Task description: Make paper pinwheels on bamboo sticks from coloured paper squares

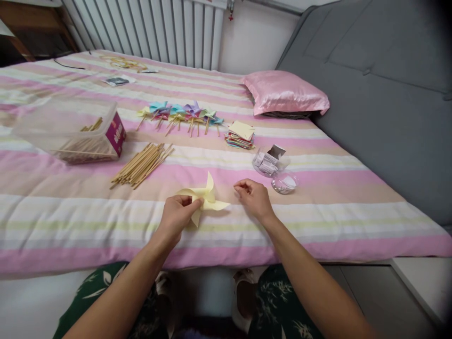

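"Head view: which step in hand?"
"Apparently assembling a pale-yellow, four-bladed paper pinwheel (pixel 211 203), between both hands, pinched near its centre by the left hand (pixel 178 212)."
"And the right hand (pixel 253 198)?"
"Thumb and fingertips together, near one blade; impossible to see whether around something tiny. To its right, a clear, round plastic container (pixel 284 182)."
"Next move's need?"
"Probably firm holding of the centre, with precise right fingertips."
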`<state>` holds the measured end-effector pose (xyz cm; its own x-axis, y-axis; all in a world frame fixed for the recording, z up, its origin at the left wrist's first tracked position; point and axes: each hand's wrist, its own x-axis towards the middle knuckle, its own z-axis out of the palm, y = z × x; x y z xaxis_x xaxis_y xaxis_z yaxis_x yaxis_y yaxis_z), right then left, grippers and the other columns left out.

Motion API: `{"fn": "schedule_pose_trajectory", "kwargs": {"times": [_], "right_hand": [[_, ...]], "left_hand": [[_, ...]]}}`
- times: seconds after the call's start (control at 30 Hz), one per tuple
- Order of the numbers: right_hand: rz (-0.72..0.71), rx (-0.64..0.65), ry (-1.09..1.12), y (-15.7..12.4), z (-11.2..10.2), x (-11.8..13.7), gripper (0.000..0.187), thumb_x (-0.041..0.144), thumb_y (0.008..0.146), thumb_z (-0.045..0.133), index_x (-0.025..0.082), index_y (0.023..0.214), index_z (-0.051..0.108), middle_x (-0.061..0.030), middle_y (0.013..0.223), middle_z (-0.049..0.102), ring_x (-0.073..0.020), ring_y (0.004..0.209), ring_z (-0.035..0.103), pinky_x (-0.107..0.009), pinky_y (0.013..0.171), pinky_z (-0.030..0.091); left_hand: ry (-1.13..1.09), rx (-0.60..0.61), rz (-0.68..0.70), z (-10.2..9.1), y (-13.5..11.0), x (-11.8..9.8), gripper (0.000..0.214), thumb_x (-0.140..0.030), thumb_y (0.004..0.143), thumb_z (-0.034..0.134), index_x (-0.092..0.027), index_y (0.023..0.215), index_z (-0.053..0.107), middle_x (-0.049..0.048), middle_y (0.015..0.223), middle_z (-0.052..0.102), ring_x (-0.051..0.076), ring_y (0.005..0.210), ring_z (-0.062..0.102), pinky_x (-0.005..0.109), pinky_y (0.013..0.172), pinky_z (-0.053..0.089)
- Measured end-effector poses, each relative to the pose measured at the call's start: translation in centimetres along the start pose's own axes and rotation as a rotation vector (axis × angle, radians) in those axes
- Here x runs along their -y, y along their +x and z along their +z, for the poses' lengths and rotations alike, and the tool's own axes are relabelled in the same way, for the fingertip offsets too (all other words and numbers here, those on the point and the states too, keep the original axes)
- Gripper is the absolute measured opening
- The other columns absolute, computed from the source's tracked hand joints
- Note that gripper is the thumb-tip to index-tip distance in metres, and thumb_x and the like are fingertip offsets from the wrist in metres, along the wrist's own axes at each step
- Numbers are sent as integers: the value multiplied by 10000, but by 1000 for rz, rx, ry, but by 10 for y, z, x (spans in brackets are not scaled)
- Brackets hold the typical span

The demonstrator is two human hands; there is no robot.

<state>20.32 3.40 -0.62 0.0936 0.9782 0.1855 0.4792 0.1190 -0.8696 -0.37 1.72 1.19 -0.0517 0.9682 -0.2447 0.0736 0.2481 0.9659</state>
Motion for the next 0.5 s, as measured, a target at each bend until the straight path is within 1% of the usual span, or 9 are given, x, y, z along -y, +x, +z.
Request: {"fn": "schedule_pose_trajectory", "kwargs": {"times": [0.03,0.07,0.1,0.17,0.2,0.27,0.33,0.43,0.5], "right_hand": [[21,28,135,-6,1,7,147,283,783,559,173,832,644,-16,711,651,-134,589,590,-245,547,460],[25,60,239,-12,2,15,160,308,773,579,174,835,641,-11,720,647,-126,580,585,-241,543,466],[19,87,311,-18,3,23,159,314,762,600,177,832,640,-7,725,645,-122,591,587,-241,562,477],[-12,136,382,-29,7,36,130,302,773,605,183,810,646,-3,713,642,-128,647,600,-256,631,493],[-52,169,380,-34,9,41,117,296,781,609,190,807,652,-8,747,652,-135,700,606,-271,685,495],[-133,177,320,-41,14,46,88,280,794,617,212,799,673,-13,802,648,-150,804,600,-304,791,474],[-181,116,230,-45,19,45,68,282,786,643,241,788,697,-17,847,611,-164,883,571,-334,866,437],[-188,2,157,-47,25,39,51,299,760,680,276,779,722,-22,878,541,-175,919,532,-354,891,412],[-188,-18,163,-47,27,37,48,299,752,691,292,780,728,-20,883,521,-175,915,522,-354,881,413]], "left_hand": [[2,-4,2,0,-1,0,252,-350,578,701,-129,533,588,-28,487,501,76,452,396,210,445,252],[5,-8,5,1,-1,-1,247,-346,580,697,-130,533,587,-31,483,496,74,448,390,210,443,248],[8,-9,10,2,-2,-1,241,-340,584,693,-132,532,583,-35,478,487,72,444,383,210,441,245],[17,-6,28,3,-3,0,262,-334,593,684,-142,495,537,-46,462,446,65,434,358,208,432,230],[28,-6,40,4,-4,0,288,-336,599,682,-148,474,502,-53,454,417,61,430,341,207,427,219],[60,-8,75,6,-5,1,340,-346,614,678,-158,452,445,-62,449,359,55,427,305,208,419,192],[85,-5,104,8,-7,0,385,-356,624,678,-166,442,396,-68,453,308,50,429,268,213,418,163],[56,39,103,9,-9,-1,425,-361,624,681,-173,434,351,-75,456,261,45,432,228,218,425,139],[18,90,88,9,-10,-1,412,-371,617,686,-167,436,377,-73,452,274,46,434,237,216,431,148]]}}
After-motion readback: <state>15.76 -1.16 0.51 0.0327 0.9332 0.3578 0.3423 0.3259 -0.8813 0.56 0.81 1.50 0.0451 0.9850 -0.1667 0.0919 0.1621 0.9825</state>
